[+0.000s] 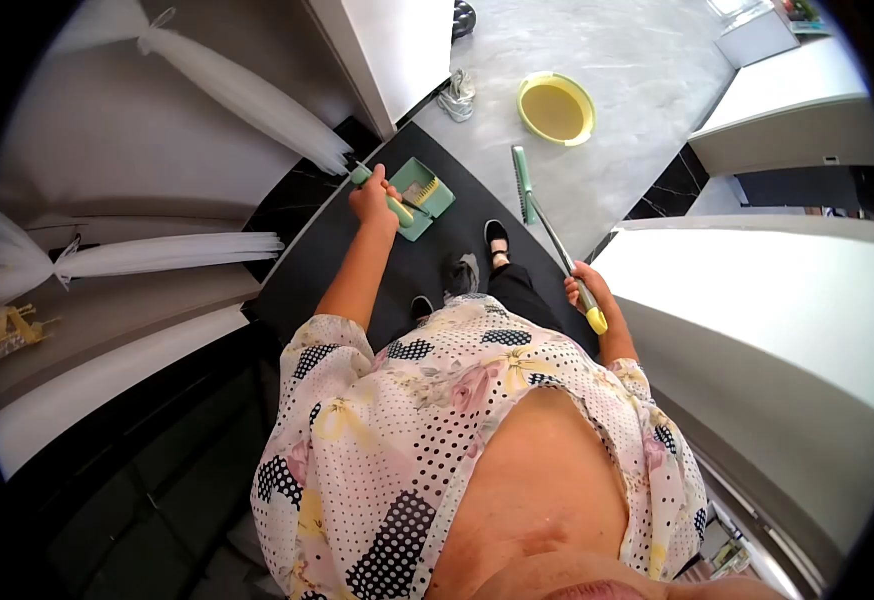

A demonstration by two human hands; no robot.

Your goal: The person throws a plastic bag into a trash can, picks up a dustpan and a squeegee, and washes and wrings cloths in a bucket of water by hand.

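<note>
The dustpan (439,202) is a boxy green scoop—a row of yellow teeth inside, greyish debris beside them—and sits over the dark floor (305,262). The left hand (372,197) has its fingers clamped on its green-and-yellow handle. The right hand (587,288) has its fingers closed around the broom (523,177), a slim grey pole with a yellow end and a narrow green bristled head, near a yellow basin (588,112) of brownish liquid.

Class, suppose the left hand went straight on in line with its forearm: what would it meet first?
The left hand, holding the dustpan, would probably meet the white panel ahead first, though depth is unclear in this single view.
</note>
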